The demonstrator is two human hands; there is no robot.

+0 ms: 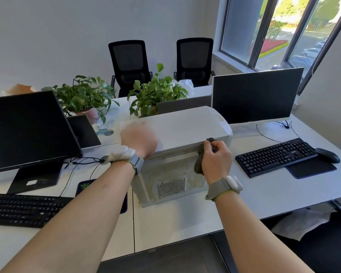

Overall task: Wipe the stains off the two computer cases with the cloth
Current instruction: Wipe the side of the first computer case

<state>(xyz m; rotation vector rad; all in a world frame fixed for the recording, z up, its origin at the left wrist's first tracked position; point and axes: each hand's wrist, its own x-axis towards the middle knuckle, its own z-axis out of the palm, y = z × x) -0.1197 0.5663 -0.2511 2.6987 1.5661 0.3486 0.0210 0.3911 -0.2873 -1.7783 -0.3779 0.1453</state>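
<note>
White computer case stands on the surface, between two monitors, w/ its vented end panel facing the wearer. Left hand lies flat and open on the case's top near the left end, holding nothing, prob. steadying it. Right hand has a closed grip on the dark cloth, bunched at the case's near top edge, right corner, and hanging down the end panel. Only one case in view. Case looks stiff, heavy-ish, smooth-sided; brace from the top. Cloth is soft, limp: keep it wadded in the fist and press hard on the grimy panel.
</note>
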